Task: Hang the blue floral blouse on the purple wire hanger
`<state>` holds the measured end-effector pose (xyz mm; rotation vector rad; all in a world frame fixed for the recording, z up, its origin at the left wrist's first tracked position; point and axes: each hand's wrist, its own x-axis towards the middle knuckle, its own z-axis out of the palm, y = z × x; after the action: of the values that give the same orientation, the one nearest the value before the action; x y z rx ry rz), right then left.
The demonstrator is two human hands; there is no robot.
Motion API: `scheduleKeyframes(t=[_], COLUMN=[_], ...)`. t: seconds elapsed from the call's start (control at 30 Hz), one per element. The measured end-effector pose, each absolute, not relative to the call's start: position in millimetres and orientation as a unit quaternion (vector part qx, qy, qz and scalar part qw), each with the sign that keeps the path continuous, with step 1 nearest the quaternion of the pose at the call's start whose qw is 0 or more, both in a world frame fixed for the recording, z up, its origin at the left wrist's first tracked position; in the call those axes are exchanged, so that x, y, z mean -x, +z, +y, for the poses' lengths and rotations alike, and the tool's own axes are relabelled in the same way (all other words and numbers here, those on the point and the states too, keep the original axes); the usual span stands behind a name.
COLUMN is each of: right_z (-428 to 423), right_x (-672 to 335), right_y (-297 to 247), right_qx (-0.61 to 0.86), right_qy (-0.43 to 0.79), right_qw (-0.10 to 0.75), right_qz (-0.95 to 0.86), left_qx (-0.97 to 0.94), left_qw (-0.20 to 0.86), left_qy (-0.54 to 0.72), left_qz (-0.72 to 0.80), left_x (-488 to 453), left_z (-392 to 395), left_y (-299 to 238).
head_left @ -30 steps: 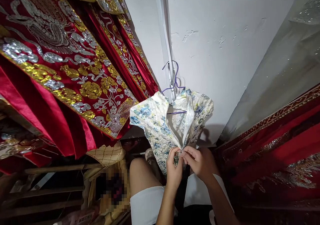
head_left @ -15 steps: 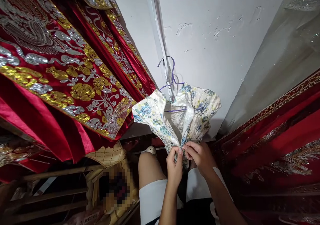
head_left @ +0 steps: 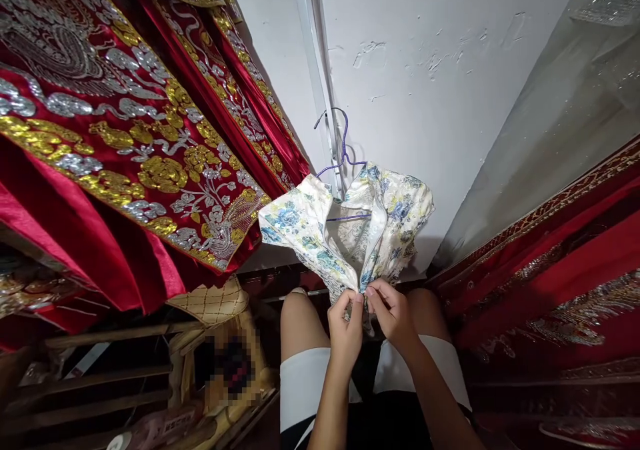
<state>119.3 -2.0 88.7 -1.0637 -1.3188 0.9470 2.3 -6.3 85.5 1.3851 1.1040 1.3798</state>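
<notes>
A white garment with blue and yellow flowers [head_left: 315, 237] hangs on a purple wire hanger [head_left: 345, 149], its front parted in a deep V from the collar down. At the bottom of that V, my left hand [head_left: 346, 318] pinches the left edge between thumb and forefinger. My right hand [head_left: 393, 309] pinches the right edge close beside it. The fingertips of both hands nearly meet. The fastening between the edges is too small to make out, and the garment's lower part is mostly hidden behind the hands.
Red embroidered cloth [head_left: 165, 170] hangs at the left, above a wooden chair or rack [head_left: 183, 370]. More red beaded fabric [head_left: 565, 303] and sheer pale fabric [head_left: 560, 110] hang at the right. A white wall [head_left: 425, 97] with a metal strip [head_left: 320, 57] is behind the hanger.
Both hands have drawn slightly apart, and the right thumb and fingers have shifted on the garment's edge. The garment and hanger sit a little further left and up in view.
</notes>
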Motion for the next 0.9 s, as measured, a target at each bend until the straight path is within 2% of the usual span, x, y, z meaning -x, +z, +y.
scheduleKeyframes(t=[0.53, 0.9], right_z=[1, -2], right_x=[-113, -112], right_y=[79, 88], right_qx=[0.417, 0.45], right_qy=[0.406, 0.349], right_qw=[0.587, 0.555], right_qz=[-0.564, -0.606], left_qx=[-0.563, -0.574], left_qw=[0.389, 0.396], left_qy=[0.545, 0.541], left_qz=[0.484, 0.47], left_x=[6, 16], left_z=[-12, -15], left_y=[85, 82])
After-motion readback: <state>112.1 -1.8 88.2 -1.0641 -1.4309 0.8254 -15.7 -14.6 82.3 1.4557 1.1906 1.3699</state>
